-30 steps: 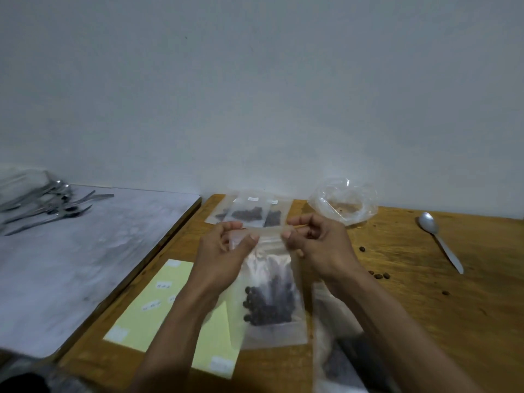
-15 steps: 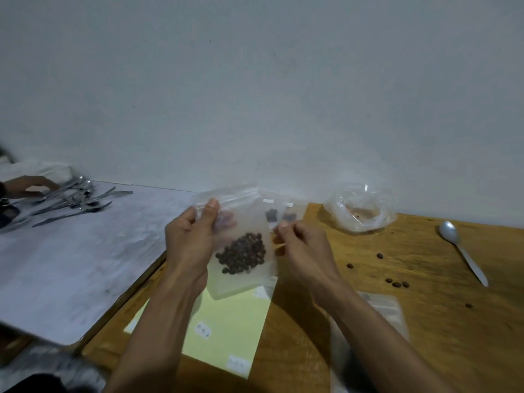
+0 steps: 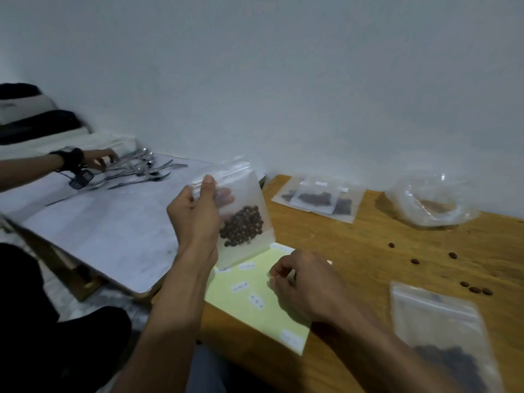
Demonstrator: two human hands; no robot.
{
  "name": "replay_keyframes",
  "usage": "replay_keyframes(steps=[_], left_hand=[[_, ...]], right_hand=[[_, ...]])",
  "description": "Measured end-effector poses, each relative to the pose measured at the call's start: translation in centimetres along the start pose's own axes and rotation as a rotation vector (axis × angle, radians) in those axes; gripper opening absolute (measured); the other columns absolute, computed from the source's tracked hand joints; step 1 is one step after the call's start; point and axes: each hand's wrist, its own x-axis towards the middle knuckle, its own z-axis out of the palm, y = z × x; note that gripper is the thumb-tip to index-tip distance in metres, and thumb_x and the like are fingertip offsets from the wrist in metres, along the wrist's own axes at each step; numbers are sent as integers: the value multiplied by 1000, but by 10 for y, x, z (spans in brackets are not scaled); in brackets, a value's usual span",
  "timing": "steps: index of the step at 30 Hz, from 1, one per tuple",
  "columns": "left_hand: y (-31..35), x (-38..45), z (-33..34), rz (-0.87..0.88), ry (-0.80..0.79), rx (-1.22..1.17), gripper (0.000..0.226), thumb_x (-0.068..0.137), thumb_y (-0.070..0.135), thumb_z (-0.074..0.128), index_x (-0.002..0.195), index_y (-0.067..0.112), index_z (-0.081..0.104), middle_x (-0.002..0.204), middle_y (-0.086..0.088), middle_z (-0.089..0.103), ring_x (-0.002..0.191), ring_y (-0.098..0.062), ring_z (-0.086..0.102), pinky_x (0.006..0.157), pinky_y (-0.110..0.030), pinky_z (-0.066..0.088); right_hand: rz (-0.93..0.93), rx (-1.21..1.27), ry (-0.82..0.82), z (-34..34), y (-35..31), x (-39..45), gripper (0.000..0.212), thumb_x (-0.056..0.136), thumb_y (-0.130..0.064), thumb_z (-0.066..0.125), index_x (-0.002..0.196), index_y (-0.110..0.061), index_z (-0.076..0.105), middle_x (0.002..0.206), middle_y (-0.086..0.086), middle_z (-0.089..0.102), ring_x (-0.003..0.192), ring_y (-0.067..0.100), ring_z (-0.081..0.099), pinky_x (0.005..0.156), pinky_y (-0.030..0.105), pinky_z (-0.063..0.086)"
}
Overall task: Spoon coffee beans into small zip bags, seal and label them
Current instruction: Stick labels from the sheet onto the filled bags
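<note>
My left hand (image 3: 195,219) holds the filled zip bag (image 3: 241,214) up above the label sheet (image 3: 255,302); my right hand (image 3: 306,282), fingers curled, reaches the labels, whether pinching one I cannot tell. Finished bags (image 3: 317,198) lie on the tabletop (image 3: 368,251); labelling remains.

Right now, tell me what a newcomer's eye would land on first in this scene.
First, the small zip bag of coffee beans, held up at centre by the left hand, its thumb pinching the top edge. Just below it, the right hand hovers, fingers curled, over the yellow label sheet on the wooden table. Far left, another person's hand touches a pile of cutlery.
</note>
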Motion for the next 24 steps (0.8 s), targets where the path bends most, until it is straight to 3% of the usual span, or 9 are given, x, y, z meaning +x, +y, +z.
replay_keyframes(steps=[8, 13, 18, 21, 24], left_hand=[[-2, 6, -6, -25, 10, 42, 23, 100, 29, 62, 94, 8, 68, 80, -1, 79, 77, -14, 78, 78, -46, 64], [-5, 6, -8, -36, -7, 37, 22, 100, 28, 62, 92, 9, 67, 76, 1, 78, 75, -13, 77, 70, -39, 61], [-5, 7, -9, -46, -25, 42, 22, 100, 29, 62, 93, 9, 68, 75, 2, 78, 75, -13, 77, 71, -39, 62], [-6, 7, -10, -50, -40, 51, 23, 100, 29, 62, 93, 8, 67, 76, 0, 78, 76, -14, 77, 74, -41, 62], [-9, 5, -8, -67, -79, 65, 24, 99, 29, 63, 93, 6, 67, 77, -1, 79, 76, -16, 78, 77, -43, 61]], right_hand=[[-45, -19, 31, 30, -26, 12, 24, 90, -48, 62, 93, -26, 73, 84, -10, 68, 88, 14, 60, 90, 43, 47], [17, -10, -2, 38, -34, 18, 13, 91, -33, 62, 83, -23, 67, 90, -5, 69, 97, 21, 57, 90, 43, 35], [1, -19, -58, 35, -36, 17, 13, 94, -25, 57, 83, -23, 64, 90, -5, 70, 92, 18, 59, 87, 42, 37], [23, 235, -30, 18, -32, 10, 13, 96, -18, 61, 84, -22, 66, 86, -8, 71, 80, 3, 66, 75, 30, 55], [47, 602, 104, -12, -32, 10, 8, 87, -11, 76, 83, -16, 71, 77, -4, 71, 67, -4, 64, 68, 21, 59]])
